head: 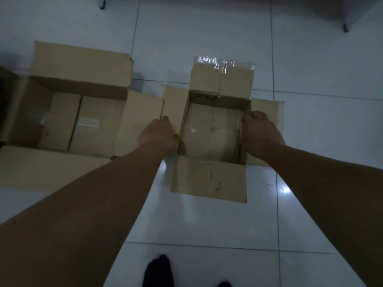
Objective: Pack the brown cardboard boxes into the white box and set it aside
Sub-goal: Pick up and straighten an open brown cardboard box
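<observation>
A small open cardboard box (pixel 209 177) stands on the white tiled floor in the middle, all its flaps folded outward. Small brown boxes (pixel 211 133) fill its inside. My left hand (pixel 160 134) grips its left wall at the rim. Over the right wall's rim curls my right hand (pixel 260 131), fingers inside. To the left stands a larger open cardboard box (pixel 80 65) holding more small brown boxes (pixel 93 125).
Clear tape (pixel 223 64) sticks up from the small box's far flap. Dark furniture legs (pixel 345 27) stand at the top right and another (pixel 102 5) at the top left. My dark-socked feet (pixel 158 270) show at the bottom edge.
</observation>
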